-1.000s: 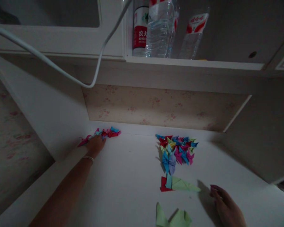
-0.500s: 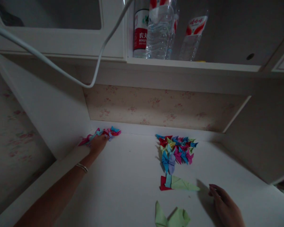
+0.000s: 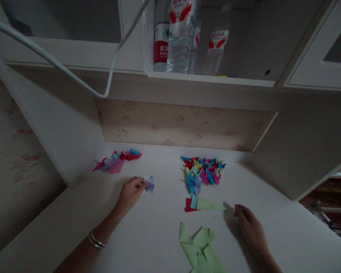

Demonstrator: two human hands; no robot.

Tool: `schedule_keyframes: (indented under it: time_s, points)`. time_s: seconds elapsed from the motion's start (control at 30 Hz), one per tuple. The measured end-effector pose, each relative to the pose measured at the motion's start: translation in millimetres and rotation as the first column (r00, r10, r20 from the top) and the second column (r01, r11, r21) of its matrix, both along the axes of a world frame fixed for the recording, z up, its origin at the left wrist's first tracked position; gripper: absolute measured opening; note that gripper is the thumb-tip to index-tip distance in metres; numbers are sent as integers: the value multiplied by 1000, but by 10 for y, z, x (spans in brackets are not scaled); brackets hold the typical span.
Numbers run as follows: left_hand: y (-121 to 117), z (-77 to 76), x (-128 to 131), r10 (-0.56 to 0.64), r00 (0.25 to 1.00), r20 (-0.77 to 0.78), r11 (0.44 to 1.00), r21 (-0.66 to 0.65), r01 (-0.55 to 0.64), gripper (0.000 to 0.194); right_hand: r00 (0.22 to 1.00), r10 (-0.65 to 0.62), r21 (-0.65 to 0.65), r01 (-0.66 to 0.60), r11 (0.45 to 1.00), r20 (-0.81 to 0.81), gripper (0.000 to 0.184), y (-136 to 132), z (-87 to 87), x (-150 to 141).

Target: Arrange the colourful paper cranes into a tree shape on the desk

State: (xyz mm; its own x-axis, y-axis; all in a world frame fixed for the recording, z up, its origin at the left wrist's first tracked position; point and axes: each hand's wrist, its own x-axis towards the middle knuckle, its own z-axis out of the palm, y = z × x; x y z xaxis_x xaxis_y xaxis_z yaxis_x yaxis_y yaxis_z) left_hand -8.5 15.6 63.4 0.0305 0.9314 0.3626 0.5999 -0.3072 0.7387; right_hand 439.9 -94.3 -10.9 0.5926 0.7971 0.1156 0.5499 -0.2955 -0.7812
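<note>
My left hand (image 3: 133,193) is closed in a pinch on a small lavender origami crane (image 3: 150,184), just above the white tabletop. Behind it, a loose pile of pink, red and blue folded papers (image 3: 116,161) lies at the back left. My right hand (image 3: 250,227) hovers at the right with fingers curled together; nothing shows in them. Nearest to it is a pale green folded strip (image 3: 208,205), its tip pointing at the fingers, beside a red folded piece (image 3: 189,205). Beyond lies a cluster of multicoloured origami cranes (image 3: 206,170). A larger light green folded paper (image 3: 200,250) rests in front.
Overhead, a cabinet shelf (image 3: 210,79) holds several plastic bottles (image 3: 179,45). A white cable (image 3: 65,74) hangs across the upper left. Side panels (image 3: 295,144) enclose the white tabletop (image 3: 147,235), with a flowered wall (image 3: 176,123) behind.
My left hand has drawn back from the left pile, moving right and nearer with the lavender crane. My right hand keeps its curled pose. The whole view has shifted slightly.
</note>
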Motion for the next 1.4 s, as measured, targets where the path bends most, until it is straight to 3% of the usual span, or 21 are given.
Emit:
schedule_keyframes:
  time_s: [0.17,0.3,0.7,0.97,1.23,1.4]
  points:
    - [-216,-238,100,138,935,-325,952,305,-35,17,999,29,-2,-29,1000,19,51,1,-49,20]
    - [-281,-305,140,173,855,-488,945,326,-5,19,998,56,-8,-56,998,22,49,4,-91,50]
    - [-287,-142,329,-105,843,-528,990,24,139,30,998,65,30,-64,997,-18,48,-6,-17,-8]
    - [-203,-58,282,-405,819,-407,914,-209,348,20,997,73,76,-71,995,-21,45,0,-45,19]
    - [-128,-91,72,-377,907,-185,899,-308,311,36,997,70,121,-66,990,-29,43,-13,-47,7]
    - [-186,-162,66,-303,888,-347,943,-243,227,27,996,78,120,-73,990,-40,42,-5,-61,18]
